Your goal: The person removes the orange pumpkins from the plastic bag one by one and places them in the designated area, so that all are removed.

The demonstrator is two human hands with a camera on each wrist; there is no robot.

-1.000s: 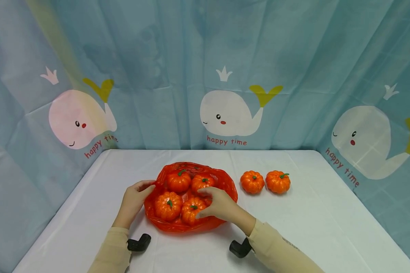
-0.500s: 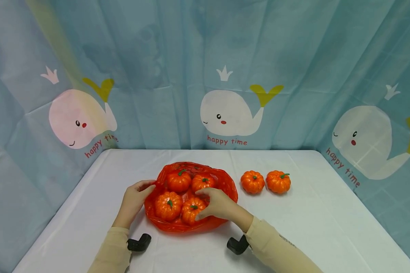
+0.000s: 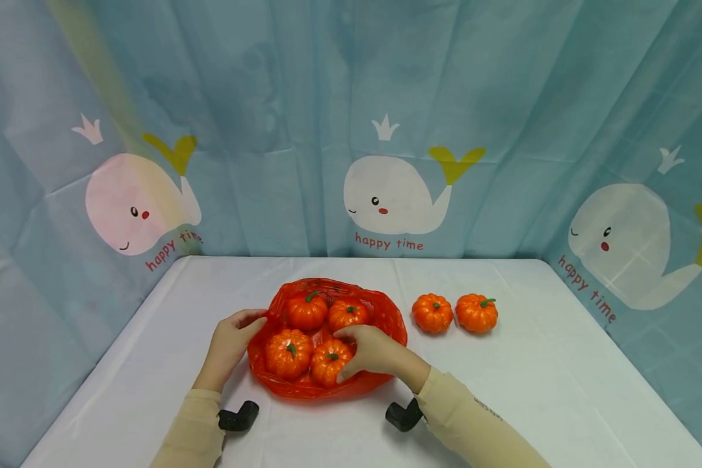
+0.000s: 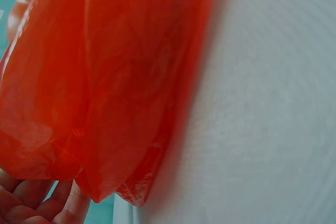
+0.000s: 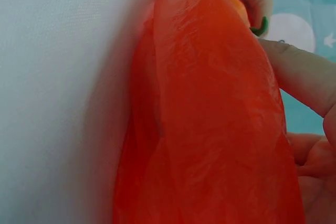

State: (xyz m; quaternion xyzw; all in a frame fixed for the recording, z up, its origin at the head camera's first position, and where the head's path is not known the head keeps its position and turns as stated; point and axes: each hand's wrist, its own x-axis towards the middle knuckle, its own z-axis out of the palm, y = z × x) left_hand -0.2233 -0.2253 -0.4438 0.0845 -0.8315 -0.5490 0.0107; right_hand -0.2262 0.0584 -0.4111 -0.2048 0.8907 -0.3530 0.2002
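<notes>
The surface [image 3: 146,364] stretches from its slanting left edge to the left hand [image 3: 225,344], which pinches the rim of the red bag [image 3: 301,392]. The bag lies just left of centre, mouth up, long axis left to right, holding four pumpkins [image 3: 288,364]. The right hand [image 3: 380,354], thumb and fingers apart, flanks the front-right pumpkin [image 3: 329,367]; I cannot tell if it grips. Its forearm [image 3: 474,419] sits slightly further left than a second ago. Two more pumpkins [image 3: 432,314] stand beyond, well inside the right edge.

The red bag [image 3: 304,390] hides the undersides of its four pumpkins [image 3: 281,356], the right hand [image 3: 377,352] covers part of the bag, and the right sleeve's [image 3: 470,426] lettering [image 3: 488,409] — too small — is unreadable.
</notes>
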